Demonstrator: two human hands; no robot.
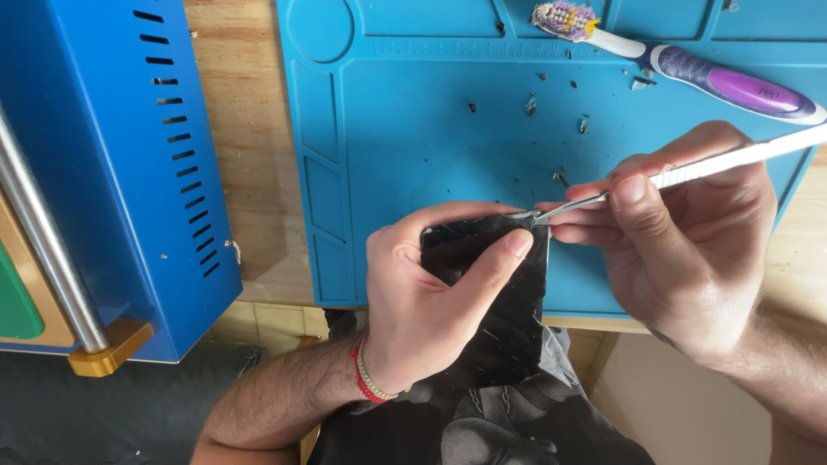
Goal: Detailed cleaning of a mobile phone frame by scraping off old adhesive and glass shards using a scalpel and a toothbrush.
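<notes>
My left hand (431, 288) grips a black, cracked glass panel (508, 310) upright by its upper left part, thumb pressed against its top edge. My right hand (680, 250) holds a thin metal pry tool (689, 170) like a pen. The tool's flat tip (538, 215) touches the panel's top right corner. Both hands hover over the near edge of a blue silicone work mat (413, 146).
A purple and white toothbrush (680, 69) lies at the mat's far right. Small dark glass chips (530, 105) are scattered on the mat. A blue metal machine housing (112, 155) with vent slots and a steel rod (43, 241) stands at the left on the wooden bench (241, 155).
</notes>
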